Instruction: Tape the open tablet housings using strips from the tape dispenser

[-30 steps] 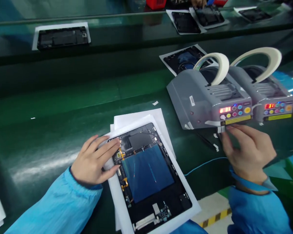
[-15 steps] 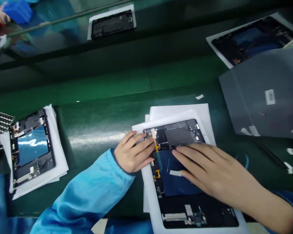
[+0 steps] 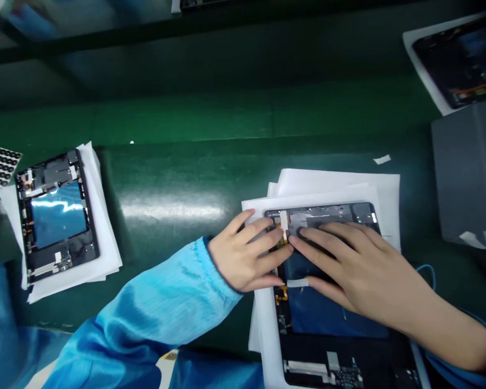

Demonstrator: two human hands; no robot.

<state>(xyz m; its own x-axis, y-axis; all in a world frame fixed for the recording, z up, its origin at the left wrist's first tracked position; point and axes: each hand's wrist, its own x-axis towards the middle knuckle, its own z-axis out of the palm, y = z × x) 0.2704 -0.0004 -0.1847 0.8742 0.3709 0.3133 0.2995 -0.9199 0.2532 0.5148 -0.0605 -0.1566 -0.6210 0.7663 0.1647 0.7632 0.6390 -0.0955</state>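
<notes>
An opened tablet [image 3: 344,346] with a bare circuit board and a dark blue battery area lies on white sheets [image 3: 332,183] in front of me. My left hand [image 3: 249,254] rests over its upper left edge, fingers extended, near a white tape strip and an orange flex cable [image 3: 281,293]. Stretched across the upper part of the tablet, my right hand [image 3: 356,270] has its fingers apart. Its index fingertip touches down close to the left fingertips. A small white strip [image 3: 298,282] sits at the tip of the right thumb, seemingly stuck to it.
At left, another opened tablet [image 3: 59,216] lies on white sheets beside a card of black round pads [image 3: 2,165]. A grey panel [image 3: 467,178] is at right, with another tablet [image 3: 457,65] behind it. A paper scrap [image 3: 382,159] lies on the green table [image 3: 178,178].
The view has shifted, so the tablet appears farther right. My right hand has moved left over the tablet toward the left fingertips, the white strip moving with its thumb.
</notes>
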